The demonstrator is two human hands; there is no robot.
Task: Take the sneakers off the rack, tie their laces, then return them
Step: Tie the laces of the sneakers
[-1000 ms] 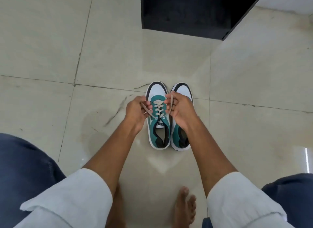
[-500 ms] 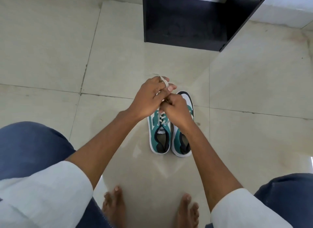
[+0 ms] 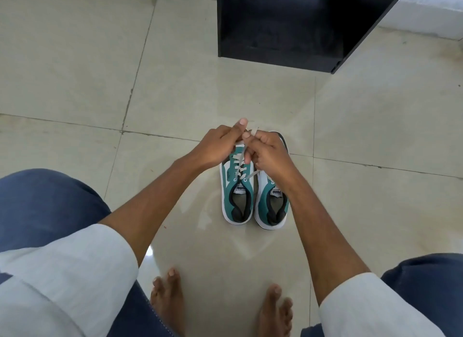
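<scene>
Two teal and white sneakers stand side by side on the tiled floor, toes pointing away from me. The left sneaker (image 3: 235, 198) has beige laces (image 3: 239, 165) pulled up from its eyelets. My left hand (image 3: 218, 146) and my right hand (image 3: 268, 151) meet above its toe, each pinching a lace end. The right sneaker (image 3: 271, 206) is partly hidden under my right wrist, and its laces are out of sight.
A black shoe rack (image 3: 288, 23) stands on the floor beyond the sneakers, its lower shelf dark. My bare feet (image 3: 167, 296) rest on the cream tiles near the bottom edge, with my knees at both sides.
My hands came together from either side of the left sneaker and lifted the lace ends above its toe. The view shifted slightly, showing more of the rack.
</scene>
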